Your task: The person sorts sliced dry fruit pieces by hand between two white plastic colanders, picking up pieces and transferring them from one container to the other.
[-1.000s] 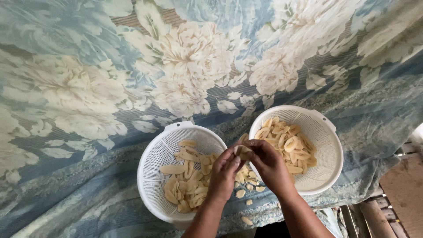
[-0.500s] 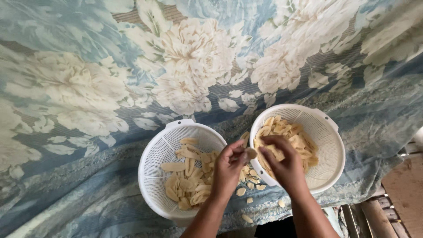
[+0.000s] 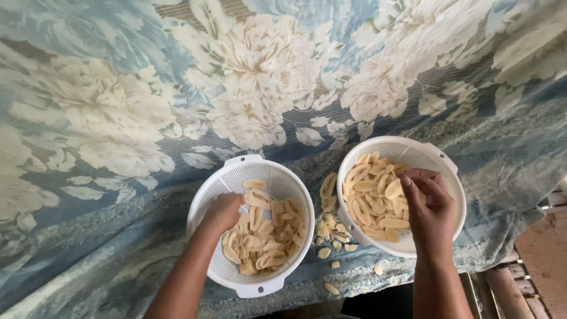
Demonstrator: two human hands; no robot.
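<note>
Two white perforated plastic colanders sit side by side on blue floral cloth [image 3: 118,118]. I see my left hand [image 3: 223,211] cupped in the left colander [image 3: 204,201], fingers among pale slices [image 3: 266,236]; my right hand [image 3: 430,210], half-curled, touches slices in the right colander [image 3: 440,159].

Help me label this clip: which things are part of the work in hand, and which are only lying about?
In the work:
left hand, reaching into the left colander
right hand, over the right colander
pale slices in both colanders

Lying about:
floral cloth underneath
loose slices scattered between the colanders
wooden boards at the lower right
</note>
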